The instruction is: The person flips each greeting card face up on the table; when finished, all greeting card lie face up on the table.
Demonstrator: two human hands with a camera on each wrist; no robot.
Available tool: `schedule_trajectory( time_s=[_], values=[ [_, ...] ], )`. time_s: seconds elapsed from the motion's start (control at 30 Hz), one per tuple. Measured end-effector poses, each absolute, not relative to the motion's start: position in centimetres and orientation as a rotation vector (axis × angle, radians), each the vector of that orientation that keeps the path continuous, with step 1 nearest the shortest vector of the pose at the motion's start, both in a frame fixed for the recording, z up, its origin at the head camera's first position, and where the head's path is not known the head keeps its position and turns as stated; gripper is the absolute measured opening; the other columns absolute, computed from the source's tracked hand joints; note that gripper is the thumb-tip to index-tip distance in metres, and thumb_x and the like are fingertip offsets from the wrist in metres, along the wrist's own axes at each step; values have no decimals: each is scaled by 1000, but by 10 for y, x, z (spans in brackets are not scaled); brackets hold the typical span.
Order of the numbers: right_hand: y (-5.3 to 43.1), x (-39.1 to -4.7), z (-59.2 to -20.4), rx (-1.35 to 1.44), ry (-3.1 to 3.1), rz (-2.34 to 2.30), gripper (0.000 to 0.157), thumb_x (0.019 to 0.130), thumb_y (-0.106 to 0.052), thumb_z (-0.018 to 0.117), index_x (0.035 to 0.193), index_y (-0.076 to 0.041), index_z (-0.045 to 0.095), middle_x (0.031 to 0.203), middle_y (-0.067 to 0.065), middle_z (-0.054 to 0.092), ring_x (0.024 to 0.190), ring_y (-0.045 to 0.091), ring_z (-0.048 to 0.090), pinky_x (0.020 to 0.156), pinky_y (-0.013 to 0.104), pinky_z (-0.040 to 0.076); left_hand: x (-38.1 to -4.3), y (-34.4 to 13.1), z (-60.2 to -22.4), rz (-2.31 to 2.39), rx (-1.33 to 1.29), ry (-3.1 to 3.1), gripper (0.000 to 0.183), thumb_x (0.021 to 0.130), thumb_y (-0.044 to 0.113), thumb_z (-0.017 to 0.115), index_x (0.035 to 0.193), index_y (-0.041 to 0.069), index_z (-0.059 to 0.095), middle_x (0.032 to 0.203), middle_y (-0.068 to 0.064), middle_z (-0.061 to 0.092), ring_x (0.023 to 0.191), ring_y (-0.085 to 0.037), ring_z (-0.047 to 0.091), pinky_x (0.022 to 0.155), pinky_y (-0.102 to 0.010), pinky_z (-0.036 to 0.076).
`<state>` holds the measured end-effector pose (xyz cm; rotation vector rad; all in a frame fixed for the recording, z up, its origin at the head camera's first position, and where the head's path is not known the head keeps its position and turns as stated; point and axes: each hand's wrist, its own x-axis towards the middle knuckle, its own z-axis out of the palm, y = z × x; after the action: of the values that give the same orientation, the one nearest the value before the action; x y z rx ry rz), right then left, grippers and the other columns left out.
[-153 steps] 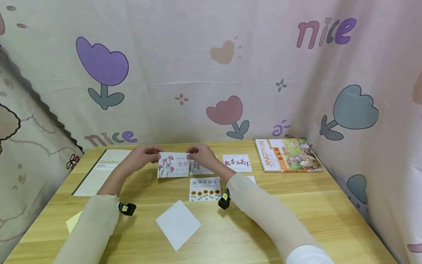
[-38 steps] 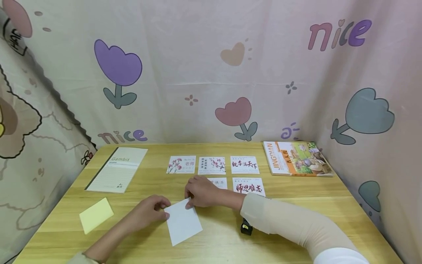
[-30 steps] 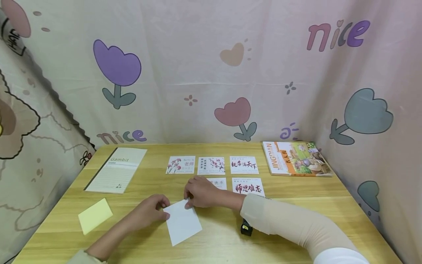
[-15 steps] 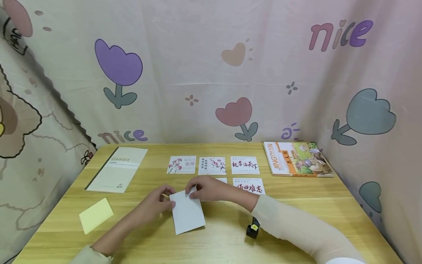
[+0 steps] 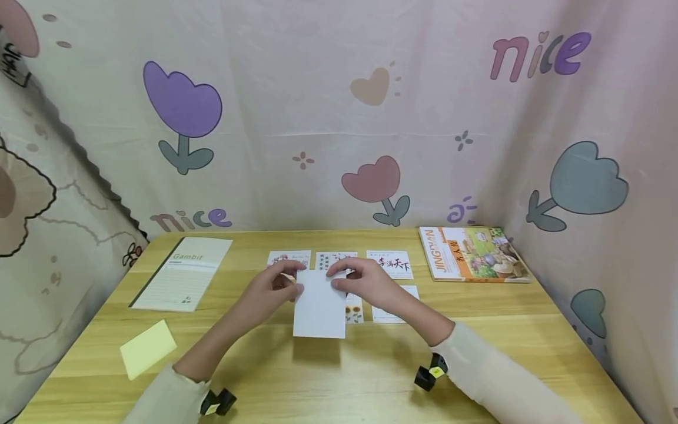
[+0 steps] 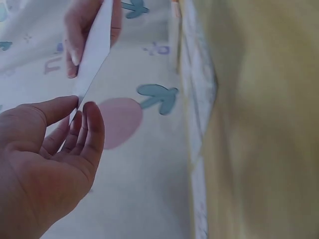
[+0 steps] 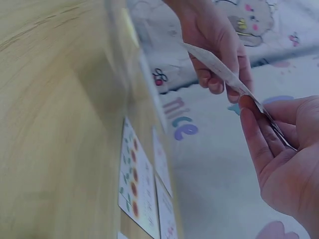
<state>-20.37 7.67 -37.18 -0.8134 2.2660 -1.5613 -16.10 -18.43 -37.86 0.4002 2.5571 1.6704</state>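
In the head view a blank white card [image 5: 319,309] hangs upright above the middle of the table, with its shadow below it. My left hand [image 5: 269,294] pinches its upper left corner between thumb and fingers. The upper right corner is pinched by my right hand [image 5: 373,284]. Seen edge-on, the card [image 6: 95,55] spans between both hands in the left wrist view. Behind it lies a sunflower card [image 5: 354,313], partly covered; the right wrist view shows that sunflower card [image 7: 137,184] flat on the wood. What is on the held card's far side I cannot tell.
Three printed cards form the back row, including a carnation card [image 5: 288,257] and a calligraphy card [image 5: 394,268]. Another card [image 5: 389,312] lies under my right forearm. A notebook [image 5: 180,277] and yellow paper [image 5: 148,348] are at left, a book [image 5: 474,253] at back right.
Earlier both hands set the carnation card in the back row, then took the white card lying diagonally on the table. Since then they have straightened it, lifted it and moved it back and right.
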Motion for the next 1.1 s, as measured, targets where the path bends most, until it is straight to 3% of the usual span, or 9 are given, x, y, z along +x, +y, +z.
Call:
schedule_trajectory(
  time_s=[0.1,0.17,0.23,0.4,0.6,0.67,0.8,0.93,1.1],
  values=[
    [87,-202,-369,-757,2282,-1595,19,95,-25,70,114,-24,72,110,1,69,75,16,64,61,34,52,-165,-177,-373,1727,438,2509,39,96,18,70,133,12,59,119,-12,60,89,-23,67,79,-38,59],
    [94,-201,-368,-743,2302,-1605,20,95,-27,70,115,-26,71,114,0,69,77,17,65,58,32,49,-167,-171,-370,1755,458,2483,39,96,17,69,133,12,59,120,-12,59,88,-23,67,77,-35,59],
    [101,-201,-367,-758,2313,-1612,20,96,-27,69,116,-26,71,107,2,70,74,18,64,53,29,44,-169,-165,-367,1769,470,2474,39,96,16,69,133,13,59,121,-12,59,88,-23,66,75,-32,58],
    [115,-197,-362,-1001,2277,-1593,22,99,-17,63,121,-19,68,87,8,68,69,20,62,53,28,45,-178,-156,-364,1773,523,2498,38,97,17,68,134,17,59,117,-10,61,90,-26,64,73,-32,57],
    [122,-193,-357,-1242,2165,-1536,28,96,-9,67,124,-10,65,110,9,68,83,16,67,67,29,54,-185,-151,-368,1762,557,2434,38,98,18,67,134,13,60,117,-10,64,96,-26,65,85,-46,55],
    [123,-193,-358,-1265,2187,-1527,26,95,-10,68,120,-11,67,114,7,66,84,14,66,70,29,54,-185,-149,-369,1753,555,2433,41,97,20,68,136,13,59,120,-9,64,99,-25,64,87,-46,55],
    [125,-195,-360,-1184,2236,-1589,19,94,-9,69,113,-13,68,107,6,67,83,14,66,69,29,55,-184,-143,-371,1723,566,2509,45,95,24,70,138,17,58,128,-4,62,109,-25,62,92,-43,51],
    [127,-197,-362,-1031,2236,-1731,15,97,-12,67,111,-10,67,96,13,70,83,22,70,71,34,58,-181,-139,-372,1685,599,2559,44,94,24,72,136,19,59,134,-3,60,118,-25,57,93,-40,47],
    [128,-199,-362,-838,2284,-1887,18,98,-19,66,113,-10,65,88,16,69,79,31,68,73,38,59,-172,-135,-370,1657,655,2561,36,96,32,69,131,25,62,129,2,62,112,-23,56,88,-40,53]
  ],
)
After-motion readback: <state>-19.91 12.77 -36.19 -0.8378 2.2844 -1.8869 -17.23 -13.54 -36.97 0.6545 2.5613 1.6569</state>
